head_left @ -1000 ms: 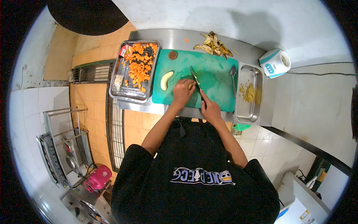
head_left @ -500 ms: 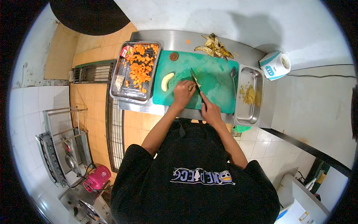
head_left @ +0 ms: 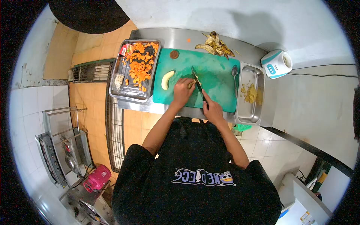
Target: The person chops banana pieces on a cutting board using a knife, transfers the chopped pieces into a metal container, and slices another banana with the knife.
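While my right hand (head_left: 213,111) wraps its fingers closed round the dark handle of a knife (head_left: 197,80), the blade points away from me and leans slightly to the left over the green cutting board (head_left: 221,82). My left hand (head_left: 182,92) is just beside the blade, its fingers curled in on a small yellowish piece (head_left: 191,85), mostly hidden by them; how tightly they press, I cannot tell. Pale bits show along the right side of the blade.

To the left of my left hand, well clear of the knife, a peeled banana (head_left: 167,80) lies curved on the board. A round brown thing (head_left: 174,54) sits near the board's far left corner, and a spoon (head_left: 235,73) lies along its right edge. Just beyond that edge is a metal pan (head_left: 249,114) with mashed-looking yellow food (head_left: 249,93) in it.

On my left, a metal tray (head_left: 138,94) holds orange slices (head_left: 139,70), a red packet (head_left: 126,50) and a pale packet (head_left: 119,80). Dark-spotted peels (head_left: 215,45) lie heaped on the steel table (head_left: 168,36) past the board, and a white and teal appliance (head_left: 276,63) stands at the far right.
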A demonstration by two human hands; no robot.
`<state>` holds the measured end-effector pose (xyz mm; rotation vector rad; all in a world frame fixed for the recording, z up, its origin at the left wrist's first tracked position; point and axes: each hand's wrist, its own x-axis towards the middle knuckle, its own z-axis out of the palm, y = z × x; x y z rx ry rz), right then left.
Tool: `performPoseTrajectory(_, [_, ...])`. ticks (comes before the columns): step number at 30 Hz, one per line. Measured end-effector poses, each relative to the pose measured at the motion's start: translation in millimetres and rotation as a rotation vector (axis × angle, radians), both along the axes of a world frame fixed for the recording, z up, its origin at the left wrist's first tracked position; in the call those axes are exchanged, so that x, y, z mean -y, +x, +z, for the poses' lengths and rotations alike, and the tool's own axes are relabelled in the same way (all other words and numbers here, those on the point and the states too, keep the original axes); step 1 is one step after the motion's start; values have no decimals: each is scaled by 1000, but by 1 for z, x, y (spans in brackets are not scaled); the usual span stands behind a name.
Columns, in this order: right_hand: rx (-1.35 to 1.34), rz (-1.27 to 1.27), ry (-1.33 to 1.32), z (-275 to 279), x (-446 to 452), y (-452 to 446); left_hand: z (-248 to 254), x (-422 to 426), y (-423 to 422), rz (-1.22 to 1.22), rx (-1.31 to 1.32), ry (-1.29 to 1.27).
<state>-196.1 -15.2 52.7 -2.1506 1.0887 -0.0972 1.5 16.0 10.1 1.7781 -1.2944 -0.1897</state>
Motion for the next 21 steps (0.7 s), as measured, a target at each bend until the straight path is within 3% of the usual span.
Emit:
performPoseTrajectory(2, [58,-31,-89,-2,2,-1,-6,3,1,-9,42,18])
performPoseTrajectory(15, [-26,-23,-24,11,8,15,-2,20,12,4,43,112])
performPoseTrajectory(21, [98,-104,-58,7,11,27,-7,17,11,4,46,102])
